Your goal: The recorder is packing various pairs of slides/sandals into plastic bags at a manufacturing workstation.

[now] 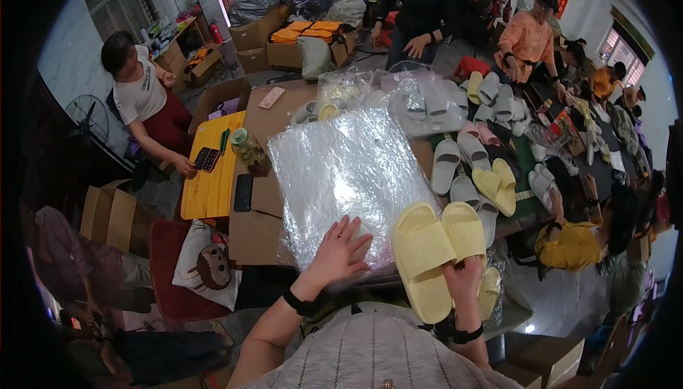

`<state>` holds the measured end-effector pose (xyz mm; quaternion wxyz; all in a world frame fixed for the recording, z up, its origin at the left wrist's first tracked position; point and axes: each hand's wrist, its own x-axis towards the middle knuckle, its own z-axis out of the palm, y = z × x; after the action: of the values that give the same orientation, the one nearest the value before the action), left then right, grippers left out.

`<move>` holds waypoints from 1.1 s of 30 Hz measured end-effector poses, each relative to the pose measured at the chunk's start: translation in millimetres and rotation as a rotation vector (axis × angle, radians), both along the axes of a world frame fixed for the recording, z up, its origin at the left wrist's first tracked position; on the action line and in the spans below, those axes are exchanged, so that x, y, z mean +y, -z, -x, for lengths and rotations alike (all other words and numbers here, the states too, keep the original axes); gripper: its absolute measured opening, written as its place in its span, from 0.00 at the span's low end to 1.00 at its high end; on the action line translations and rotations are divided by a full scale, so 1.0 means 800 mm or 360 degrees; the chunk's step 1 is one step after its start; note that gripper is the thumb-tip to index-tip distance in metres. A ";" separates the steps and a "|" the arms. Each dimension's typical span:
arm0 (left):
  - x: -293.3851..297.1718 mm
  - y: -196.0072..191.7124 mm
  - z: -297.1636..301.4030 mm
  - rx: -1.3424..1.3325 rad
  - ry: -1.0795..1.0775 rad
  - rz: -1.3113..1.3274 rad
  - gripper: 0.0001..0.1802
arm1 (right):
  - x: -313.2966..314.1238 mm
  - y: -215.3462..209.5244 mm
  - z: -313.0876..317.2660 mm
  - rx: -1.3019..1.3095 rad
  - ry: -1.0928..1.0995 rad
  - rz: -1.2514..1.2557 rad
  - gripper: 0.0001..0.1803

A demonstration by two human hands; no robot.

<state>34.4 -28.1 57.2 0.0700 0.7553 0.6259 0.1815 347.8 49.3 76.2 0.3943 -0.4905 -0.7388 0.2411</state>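
My right hand (465, 279) grips a pair of pale yellow slippers (421, 250), holding them up at the table's near edge with their open toes pointing away from me. Part of its fingers is hidden behind the slippers. My left hand (336, 252) lies with fingers spread on the near edge of a stack of clear, shiny plastic bags (348, 176). Nothing shows in that hand. Another yellow slipper (489, 293) is partly visible beside my right wrist.
Grey, pink and yellow slippers (496, 186) crowd the table to the right. On the left are a glass jar (247, 151), a dark phone (243, 193) and a yellow board (211, 197). Several people work around the table. A cardboard box (548, 357) stands at the lower right.
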 end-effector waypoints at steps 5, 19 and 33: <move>0.003 0.002 0.006 -0.0211 -0.0046 0.0053 0.23 | -0.004 -0.011 0.006 0.0063 0.0003 0.0112 0.20; 0.025 -0.009 0.010 -0.1812 -0.0431 0.0288 0.20 | -0.027 -0.032 0.044 -0.0471 -0.0558 -0.0124 0.25; 0.011 -0.056 0.008 -0.0816 -0.0068 -0.0006 0.20 | -0.016 -0.021 0.069 -0.0640 -0.0567 -0.0096 0.15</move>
<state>28.3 -19.5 102.3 0.2211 0.6714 0.6031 0.3696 292.4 36.3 92.9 0.2055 -0.3788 -0.8837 0.1824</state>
